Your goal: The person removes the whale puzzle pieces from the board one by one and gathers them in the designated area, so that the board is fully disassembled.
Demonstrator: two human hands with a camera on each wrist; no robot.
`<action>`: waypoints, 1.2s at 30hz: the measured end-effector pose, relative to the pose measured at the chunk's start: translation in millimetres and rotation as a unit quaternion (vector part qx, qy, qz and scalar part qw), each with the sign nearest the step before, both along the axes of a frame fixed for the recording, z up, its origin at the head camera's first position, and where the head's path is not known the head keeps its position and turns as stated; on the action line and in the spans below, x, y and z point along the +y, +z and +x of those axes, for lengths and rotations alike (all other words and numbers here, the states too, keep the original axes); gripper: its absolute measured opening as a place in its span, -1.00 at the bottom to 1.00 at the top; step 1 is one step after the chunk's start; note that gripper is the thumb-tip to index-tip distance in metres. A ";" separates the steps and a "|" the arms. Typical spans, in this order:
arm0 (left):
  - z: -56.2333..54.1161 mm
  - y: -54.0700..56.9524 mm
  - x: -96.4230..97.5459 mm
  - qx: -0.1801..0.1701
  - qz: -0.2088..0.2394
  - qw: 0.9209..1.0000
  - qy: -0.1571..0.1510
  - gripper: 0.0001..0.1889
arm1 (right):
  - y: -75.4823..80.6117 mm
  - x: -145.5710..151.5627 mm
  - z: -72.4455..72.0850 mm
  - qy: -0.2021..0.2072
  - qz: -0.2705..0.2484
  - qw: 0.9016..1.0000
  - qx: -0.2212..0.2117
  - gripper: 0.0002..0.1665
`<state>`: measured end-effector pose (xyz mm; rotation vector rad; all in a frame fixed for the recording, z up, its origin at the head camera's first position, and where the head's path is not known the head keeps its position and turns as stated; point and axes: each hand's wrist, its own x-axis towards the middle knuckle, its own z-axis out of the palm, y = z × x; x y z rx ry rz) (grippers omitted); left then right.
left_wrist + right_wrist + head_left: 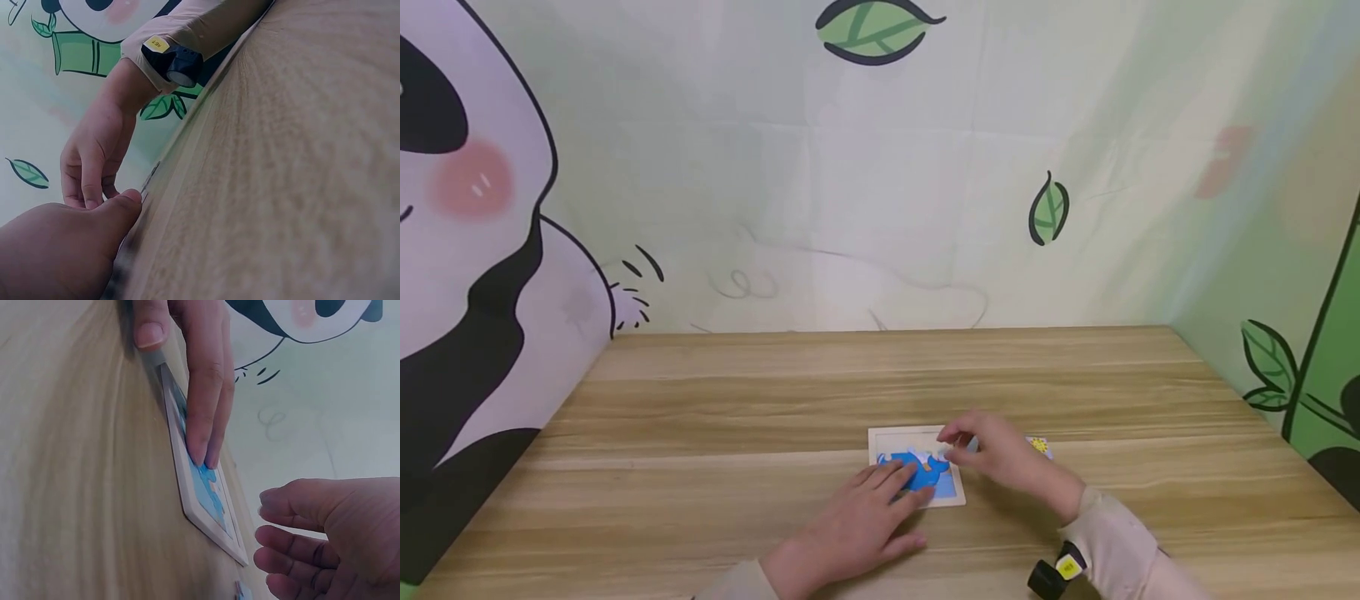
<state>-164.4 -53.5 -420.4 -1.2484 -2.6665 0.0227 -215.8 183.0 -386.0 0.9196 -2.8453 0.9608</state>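
Note:
A small jigsaw puzzle in a pale wooden frame (895,431) lies flat on the table, with a blue whale-like picture (932,473) inside it. My left hand (865,529) rests over its lower left part, fingers extended; in the right wrist view two fingertips (199,456) touch the blue picture. Above the frame's right side hovers my right hand (1000,454), its fingers loosely bent. Nothing shows between its thumb and fingers in the right wrist view, where the hand (337,537) is apart from the puzzle.
Partly hidden behind my right hand, a piece with a yellow sun-like print (1039,445) lies right of the frame. The wooden table (700,400) meets a printed wall backdrop (880,167) behind. A black wrist device (1048,577) sits by my right sleeve.

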 end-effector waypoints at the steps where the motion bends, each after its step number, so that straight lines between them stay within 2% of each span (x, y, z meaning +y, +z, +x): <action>1: 0.0 0.0 0.0 -0.001 0.000 1.000 0.000 -0.42 | -0.5 -1.6 0.3 -0.004 0.004 1.000 -0.001 -0.80; 12: 0.1 0.0 0.5 -0.018 0.014 1.000 0.002 -0.44 | -8.6 -11.8 -1.0 -0.019 0.025 1.000 0.004 -0.79; 19: 0.5 -0.1 1.4 -0.020 0.019 1.000 0.005 -0.44 | -11.7 -17.4 2.4 -0.029 0.042 0.998 0.025 -0.81; 28: 0.9 0.2 1.2 -0.031 0.022 0.999 0.007 -0.43 | -14.7 -20.3 2.7 -0.047 0.042 0.998 0.013 -0.84; 36: 1.2 0.0 0.9 -0.023 0.027 0.999 0.004 -0.43 | -14.7 -20.6 2.2 -0.045 0.036 0.998 0.011 -0.86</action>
